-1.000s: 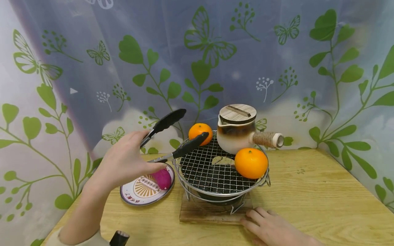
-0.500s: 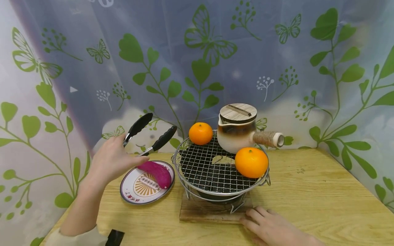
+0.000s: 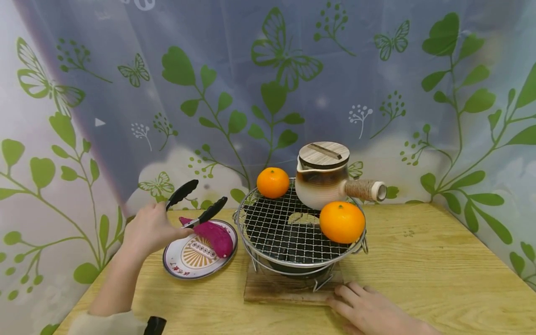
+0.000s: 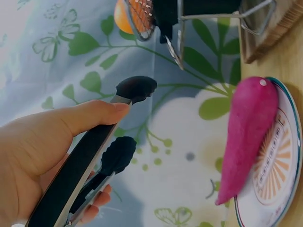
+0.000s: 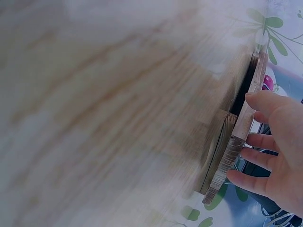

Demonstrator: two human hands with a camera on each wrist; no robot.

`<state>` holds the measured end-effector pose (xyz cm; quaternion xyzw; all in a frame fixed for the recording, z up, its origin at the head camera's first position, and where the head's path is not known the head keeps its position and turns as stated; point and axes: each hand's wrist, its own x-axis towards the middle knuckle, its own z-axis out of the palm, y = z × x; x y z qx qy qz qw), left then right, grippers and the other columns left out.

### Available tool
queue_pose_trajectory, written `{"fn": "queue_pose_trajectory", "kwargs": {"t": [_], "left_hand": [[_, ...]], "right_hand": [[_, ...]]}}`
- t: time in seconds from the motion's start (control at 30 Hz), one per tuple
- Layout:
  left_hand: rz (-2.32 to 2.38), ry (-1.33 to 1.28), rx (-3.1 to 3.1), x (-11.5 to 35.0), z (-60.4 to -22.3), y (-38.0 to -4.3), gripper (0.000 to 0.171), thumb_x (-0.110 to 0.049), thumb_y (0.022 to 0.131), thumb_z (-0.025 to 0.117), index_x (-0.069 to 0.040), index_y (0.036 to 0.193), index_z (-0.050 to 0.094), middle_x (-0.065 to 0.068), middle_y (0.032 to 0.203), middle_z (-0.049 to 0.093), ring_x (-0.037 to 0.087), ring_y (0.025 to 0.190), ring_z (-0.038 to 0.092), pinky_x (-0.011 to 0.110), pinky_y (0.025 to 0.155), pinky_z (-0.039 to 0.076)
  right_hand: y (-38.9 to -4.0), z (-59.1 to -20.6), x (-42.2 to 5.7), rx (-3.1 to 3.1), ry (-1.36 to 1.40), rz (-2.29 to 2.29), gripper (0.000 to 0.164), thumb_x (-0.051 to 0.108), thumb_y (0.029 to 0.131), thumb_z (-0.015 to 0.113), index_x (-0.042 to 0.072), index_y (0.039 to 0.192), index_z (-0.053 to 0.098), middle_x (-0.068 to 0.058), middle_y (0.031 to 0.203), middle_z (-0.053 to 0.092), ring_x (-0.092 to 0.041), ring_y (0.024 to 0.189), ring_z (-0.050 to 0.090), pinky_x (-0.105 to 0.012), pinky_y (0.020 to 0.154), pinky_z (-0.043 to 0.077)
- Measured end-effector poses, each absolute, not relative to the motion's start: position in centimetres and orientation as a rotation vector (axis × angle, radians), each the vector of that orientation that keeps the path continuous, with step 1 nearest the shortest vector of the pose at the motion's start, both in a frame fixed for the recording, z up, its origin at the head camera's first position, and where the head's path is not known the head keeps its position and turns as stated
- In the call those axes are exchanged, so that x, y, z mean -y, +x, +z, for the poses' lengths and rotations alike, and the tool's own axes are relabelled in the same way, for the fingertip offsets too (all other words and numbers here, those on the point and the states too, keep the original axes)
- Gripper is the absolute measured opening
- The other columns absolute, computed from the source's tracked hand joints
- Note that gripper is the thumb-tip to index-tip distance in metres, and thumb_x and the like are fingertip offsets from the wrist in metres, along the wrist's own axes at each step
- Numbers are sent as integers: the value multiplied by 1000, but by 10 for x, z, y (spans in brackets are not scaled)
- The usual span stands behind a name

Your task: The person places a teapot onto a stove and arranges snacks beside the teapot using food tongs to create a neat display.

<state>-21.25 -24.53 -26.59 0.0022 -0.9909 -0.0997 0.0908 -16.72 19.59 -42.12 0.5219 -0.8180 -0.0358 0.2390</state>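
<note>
My left hand [image 3: 148,231] holds a pair of black-tipped tongs [image 3: 211,211], their arms spread apart and nothing between the tips. In the left wrist view, the thumb lies along one arm of the tongs [image 4: 78,170], with fingers around the other. One tip overlaps a purple sweet potato [image 3: 215,238] in the head view; it lies on a patterned oval plate [image 3: 177,265]. My right hand [image 3: 370,309] rests at the front right corner of a wooden board [image 3: 289,295], fingertips touching its edge. The right wrist view shows the fingers extended to that board [image 5: 245,118].
A round wire grill [image 3: 268,228] over a dark stove stands on the board. On the grill sit a larger orange [image 3: 342,222], a smaller orange [image 3: 273,183] and a clay pot [image 3: 320,186] with a wooden lid and rope-wrapped handle. A printed curtain [image 3: 234,70] hangs behind the table.
My left hand has moved the tongs left and down, from beside the grill's rear orange to over the plate's far side. The right hand stays at the board.
</note>
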Motion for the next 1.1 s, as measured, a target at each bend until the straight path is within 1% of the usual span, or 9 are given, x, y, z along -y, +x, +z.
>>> {"fn": "queue_pose_trajectory", "kwargs": {"t": [0.3, 0.53, 0.67, 0.8, 0.97, 1.1], "left_hand": [[-207, -41, 2954, 256, -277, -212, 95, -52, 64, 75, 15, 123, 44, 34, 118, 47, 51, 107, 45, 59, 77, 44], [-132, -75, 2965, 263, -287, -213, 96, -48, 63, 78, 17, 125, 42, 36, 121, 45, 53, 108, 43, 60, 77, 44], [-72, -122, 2943, 267, -293, -215, 97, -46, 61, 80, 16, 125, 43, 36, 121, 46, 52, 107, 44, 60, 78, 44], [-24, -176, 2920, 271, -299, -217, 96, -44, 58, 82, 14, 124, 44, 34, 121, 48, 50, 106, 46, 59, 80, 43], [12, -203, 2911, 275, -305, -217, 94, -41, 57, 83, 14, 123, 45, 32, 119, 48, 49, 106, 46, 58, 82, 42], [36, -230, 2899, 280, -308, -219, 93, -39, 57, 83, 14, 123, 45, 32, 118, 48, 48, 107, 45, 59, 82, 40]], "right_hand": [[-166, -423, -196, 2248, 1428, -98, 48, 38, 77, 70, 16, 118, 56, -3, 107, 51, -18, 89, 48, -26, 59, 46], [-166, -424, -197, 2256, 1434, -86, 46, 38, 79, 69, 16, 118, 56, -3, 108, 52, -18, 90, 48, -26, 59, 47], [-165, -424, -196, 2260, 1434, -83, 45, 37, 80, 68, 16, 118, 56, -3, 108, 52, -18, 90, 49, -27, 60, 47], [-165, -424, -196, 2249, 1425, -74, 46, 36, 78, 70, 16, 118, 56, -3, 107, 51, -18, 89, 48, -27, 60, 47], [-166, -423, -195, 2221, 1409, -81, 49, 35, 75, 73, 17, 117, 57, -1, 105, 51, -17, 88, 48, -27, 60, 47], [-166, -422, -195, 2229, 1413, -83, 47, 35, 76, 72, 16, 117, 57, -1, 105, 51, -17, 87, 48, -27, 61, 47]]}}
